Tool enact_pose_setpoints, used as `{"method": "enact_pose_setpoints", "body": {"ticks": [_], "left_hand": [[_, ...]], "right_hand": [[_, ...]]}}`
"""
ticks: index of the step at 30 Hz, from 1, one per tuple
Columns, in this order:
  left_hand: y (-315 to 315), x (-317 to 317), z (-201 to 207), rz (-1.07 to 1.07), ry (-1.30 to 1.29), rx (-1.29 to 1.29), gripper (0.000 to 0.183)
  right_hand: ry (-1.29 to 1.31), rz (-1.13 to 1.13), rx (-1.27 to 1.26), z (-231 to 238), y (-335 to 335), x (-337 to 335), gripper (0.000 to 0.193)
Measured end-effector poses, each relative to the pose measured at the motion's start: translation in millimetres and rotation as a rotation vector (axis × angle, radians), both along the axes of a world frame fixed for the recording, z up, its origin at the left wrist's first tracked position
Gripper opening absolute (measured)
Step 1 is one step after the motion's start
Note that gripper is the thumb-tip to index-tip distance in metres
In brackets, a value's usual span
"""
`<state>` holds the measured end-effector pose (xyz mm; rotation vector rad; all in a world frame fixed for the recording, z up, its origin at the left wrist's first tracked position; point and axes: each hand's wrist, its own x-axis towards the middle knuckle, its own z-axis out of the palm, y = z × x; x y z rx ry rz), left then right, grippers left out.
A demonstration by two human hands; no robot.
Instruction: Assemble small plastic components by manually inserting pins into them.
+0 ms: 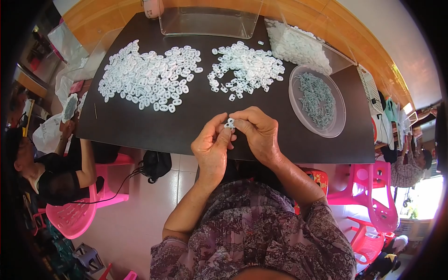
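Two-handed work with small parts at a dark bench, seen from above. The left hand and the right hand meet just over the near edge, each with thumb and forefinger drawn to a narrow pinch on a small white holed piece; whether this is one piece or two laid together, and whether anything slender sits in its holes, cannot be told. Beyond the hands lie a broad heap of white oval two-holed pieces on the left and a smaller heap of white two-holed pieces near the middle; to the right stands a round clear tub of grey-green screw-like parts. The step in hand appears to be fitting or aligning at the fingertips, as both pinches share the piece. The next move probably calls for one pinch to stay steady while the other makes a fine adjustment, lest so small a piece slip.
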<state>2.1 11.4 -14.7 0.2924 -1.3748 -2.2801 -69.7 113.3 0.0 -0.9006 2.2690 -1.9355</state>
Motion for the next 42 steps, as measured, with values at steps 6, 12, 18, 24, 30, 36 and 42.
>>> {"method": "enact_pose_setpoints", "body": {"ticks": [6, 12, 18, 24, 30, 36, 42], "left_hand": [[-1.8, -1.3, -1.7, -0.038, 0.013, -0.015, 0.030], [-0.4, -2.1, -3.0, -0.002, 0.023, 0.016, 0.029], [-4.5, -5.4, 1.4, 0.018, 0.041, 0.092, 0.025], [-4.2, -6.5, 8.1, 0.055, -0.053, 0.245, 0.024], [-2.4, -3.0, 14.8, 0.053, -0.084, 0.278, 0.022], [-3.8, -1.6, 6.2, 0.060, -0.036, 0.165, 0.021], [-3.6, -0.7, 6.4, 0.073, -0.007, 0.114, 0.021]], "right_hand": [[0.004, -0.017, 0.021, -0.1, -0.6, 0.5, 0.011], [-0.187, 0.008, 0.003, 1.3, -0.3, 1.8, 0.013], [0.141, -0.008, 0.052, 0.7, -3.9, 7.3, 0.026], [0.295, -0.028, 0.119, 0.5, -4.0, 7.2, 0.036], [0.399, -0.055, 0.160, -0.1, -3.5, 8.0, 0.039], [0.327, -0.030, 0.110, -3.3, -2.7, 6.7, 0.037], [0.280, -0.012, 0.110, -2.8, -3.5, 7.6, 0.035]]}}
